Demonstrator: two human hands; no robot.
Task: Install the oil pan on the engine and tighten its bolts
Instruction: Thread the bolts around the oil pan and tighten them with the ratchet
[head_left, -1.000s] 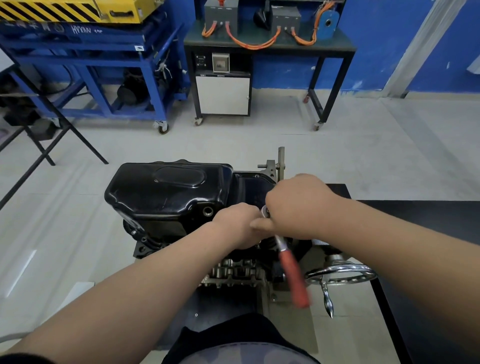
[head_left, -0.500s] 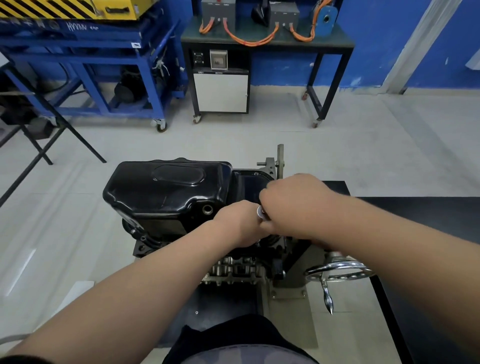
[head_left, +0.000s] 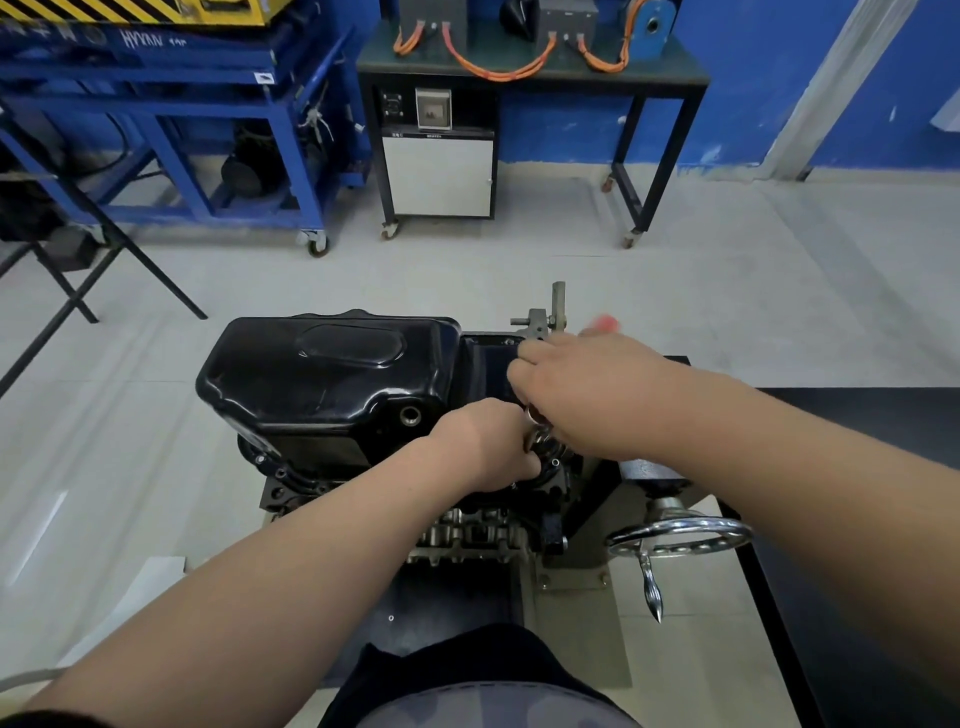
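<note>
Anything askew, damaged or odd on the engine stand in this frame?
Nothing looks spilled or damaged; the oil pan sits squarely on the engine. Left hand and right hand both grip the ratchet. One oddity: the round port on the pan's near side looks open, no plug visible.

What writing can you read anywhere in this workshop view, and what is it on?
"HYVAN", or close to it: white letters on the top beam of the blue cart; the marks after it are unclear.
White sticker on the same cart: too small to read.
Two small labels on the black strip above the white cabinet door: too small to read.
Oil pan: no writing visible.
</note>
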